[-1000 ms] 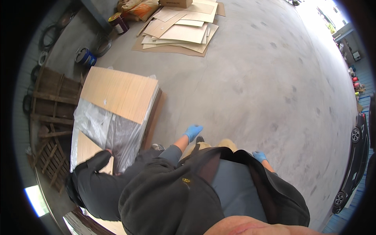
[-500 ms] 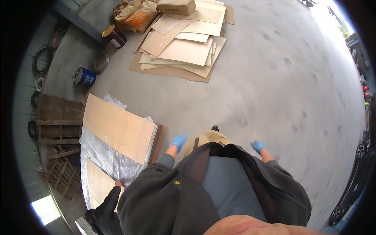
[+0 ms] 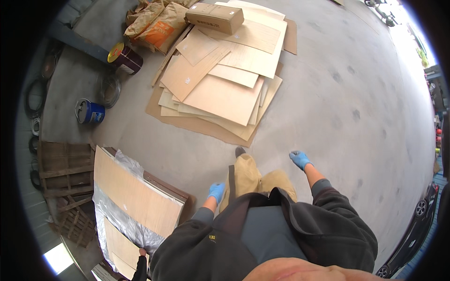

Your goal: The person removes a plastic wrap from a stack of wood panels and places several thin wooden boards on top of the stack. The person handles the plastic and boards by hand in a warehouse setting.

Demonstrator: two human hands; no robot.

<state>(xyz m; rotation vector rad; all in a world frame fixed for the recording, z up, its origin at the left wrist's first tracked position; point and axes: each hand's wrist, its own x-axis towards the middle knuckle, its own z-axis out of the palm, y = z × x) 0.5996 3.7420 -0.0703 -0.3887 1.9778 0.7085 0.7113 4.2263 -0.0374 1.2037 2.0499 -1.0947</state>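
My left hand (image 3: 216, 192), in a blue glove, hangs beside my left leg, close to the right end of a plastic-covered stack of boards. Its fingers are too hidden to tell whether they are curled. Out in front on the other side is my right hand (image 3: 300, 159), gloved in blue too, with its fingers curled in and nothing visible in them. Neither hand touches anything. Ahead on the floor lies a loose pile of thin wood sheets (image 3: 220, 95), with a cardboard box (image 3: 214, 18) on top.
At left, a wood board (image 3: 136, 194) lies over silver plastic sheeting (image 3: 108, 204), where another person's hand (image 3: 142, 252) touches the boards. Paper sacks (image 3: 161, 33), a dark red drum (image 3: 126, 59), a blue bucket (image 3: 90, 111) and wooden pallets (image 3: 68, 164) line the left side. A black car (image 3: 412, 229) stands far right.
I have moved forward, so the sheet pile is nearer and the covered stack lies further back. My right arm has swung forward; my left hand has dropped back toward my body.
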